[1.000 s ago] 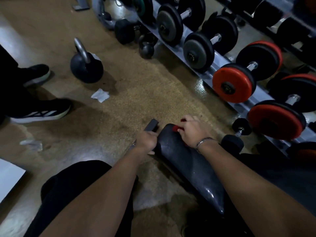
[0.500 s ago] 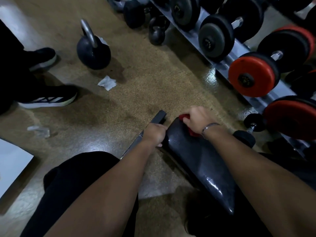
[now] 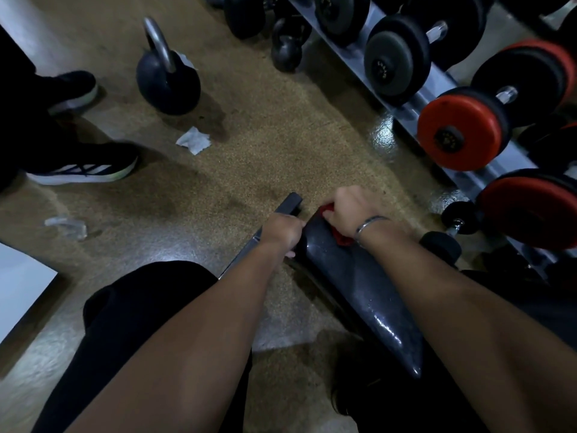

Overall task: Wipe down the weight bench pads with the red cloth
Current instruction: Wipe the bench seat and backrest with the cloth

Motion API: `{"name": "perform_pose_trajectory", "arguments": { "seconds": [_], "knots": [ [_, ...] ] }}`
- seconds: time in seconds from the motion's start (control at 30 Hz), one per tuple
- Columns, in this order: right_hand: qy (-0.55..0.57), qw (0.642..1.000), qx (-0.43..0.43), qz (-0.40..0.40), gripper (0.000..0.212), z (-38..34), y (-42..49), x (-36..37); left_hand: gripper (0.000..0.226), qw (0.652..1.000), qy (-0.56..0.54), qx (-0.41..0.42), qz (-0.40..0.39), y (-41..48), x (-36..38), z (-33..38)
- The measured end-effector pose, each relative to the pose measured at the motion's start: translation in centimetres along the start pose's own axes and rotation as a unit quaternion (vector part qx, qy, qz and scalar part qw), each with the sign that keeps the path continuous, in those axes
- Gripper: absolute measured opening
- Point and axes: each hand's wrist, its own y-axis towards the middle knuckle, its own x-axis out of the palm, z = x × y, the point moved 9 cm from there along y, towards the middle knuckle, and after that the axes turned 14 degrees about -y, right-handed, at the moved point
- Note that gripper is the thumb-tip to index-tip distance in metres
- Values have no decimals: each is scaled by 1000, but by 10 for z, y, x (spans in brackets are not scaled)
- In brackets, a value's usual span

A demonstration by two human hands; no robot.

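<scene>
A black, glossy weight bench pad runs from the lower right up toward the centre of the head view. My right hand grips the red cloth and holds it against the pad's far end; only small parts of the cloth show, by the fingers and under the wrist. My left hand curls around the pad's left edge, next to the bench's dark metal frame bar. Its fingertips are hidden under the pad.
A dumbbell rack with grey and red dumbbells lines the right side. A small dumbbell lies on the floor by the bench. A kettlebell and white scraps sit on the floor ahead. Another person's shoes stand at left.
My right hand with the red cloth has slid slightly back along the pad's far end. My left hand keeps its grip at the pad's edge. The view has tilted a little.
</scene>
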Motion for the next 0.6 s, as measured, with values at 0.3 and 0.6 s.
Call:
{"name": "perform_pose_trajectory", "arguments": {
  "seconds": [0.3,0.6],
  "knots": [
    [-3,999,-36,-19,25,-6,-43,7,42,999,-41,-8,-27,-3,0,-5],
    [40,997,-32,51,20,-57,-73,-2,34,997,-79,-21,-9,-4,-1,-5]
  ]
}}
